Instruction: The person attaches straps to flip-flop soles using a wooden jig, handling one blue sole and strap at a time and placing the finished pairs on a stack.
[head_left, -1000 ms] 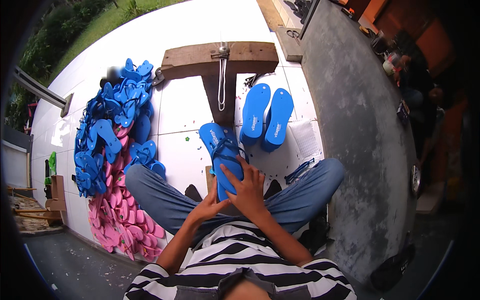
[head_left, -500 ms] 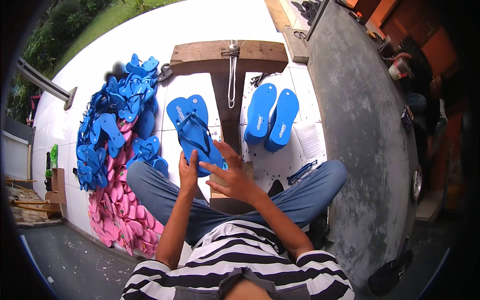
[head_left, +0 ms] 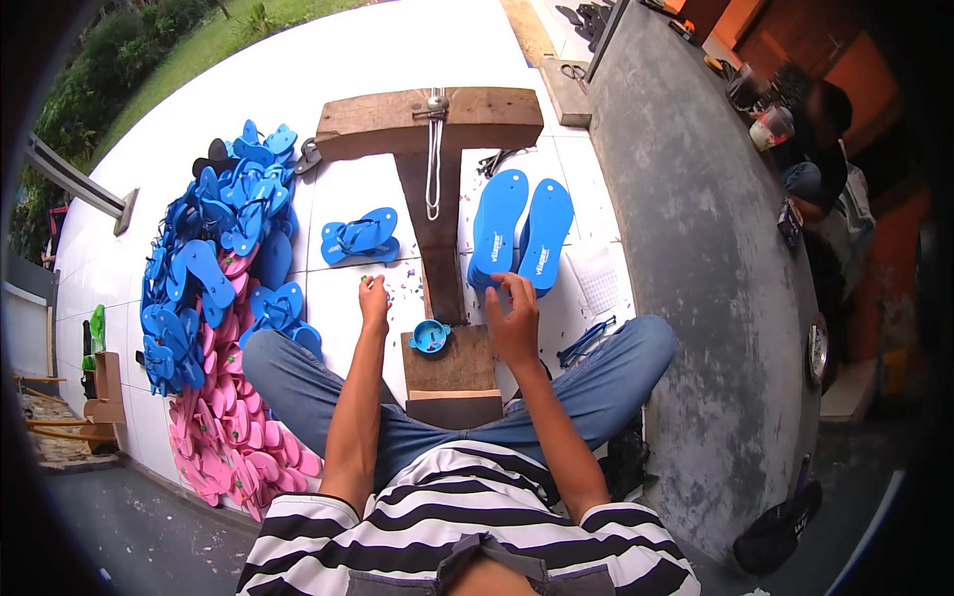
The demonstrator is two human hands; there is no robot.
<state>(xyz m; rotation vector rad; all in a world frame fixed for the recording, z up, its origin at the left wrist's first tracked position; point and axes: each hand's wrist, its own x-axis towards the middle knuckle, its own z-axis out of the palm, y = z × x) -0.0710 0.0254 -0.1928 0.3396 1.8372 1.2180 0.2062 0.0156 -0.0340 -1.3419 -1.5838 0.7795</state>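
Note:
My left hand (head_left: 374, 303) is closed in a pinch above the tiled floor. Something tiny and greenish shows at its fingertips, too small to name. Just beyond it, a pair of blue flip-flops (head_left: 360, 236) with dark blue straps lies on the tiles, one partly over the other. My right hand (head_left: 515, 316) is open, its fingers apart and bent, at the near end of two stacks of blue strapless soles (head_left: 499, 221). Between my hands, a small round blue dish (head_left: 430, 337) sits on a wooden block (head_left: 449, 364).
A T-shaped wooden stand (head_left: 428, 125) with a metal loop rises ahead. Heaps of blue flip-flops (head_left: 207, 270) and pink flip-flops (head_left: 234, 437) lie left. Blue straps (head_left: 586, 342) and a paper sheet (head_left: 596, 280) are by my right knee. A person (head_left: 821, 149) sits far right.
The blue flip-flops have left my hands and now lie on the floor farther ahead. My right hand has moved right to the soles. The blue dish has come into sight.

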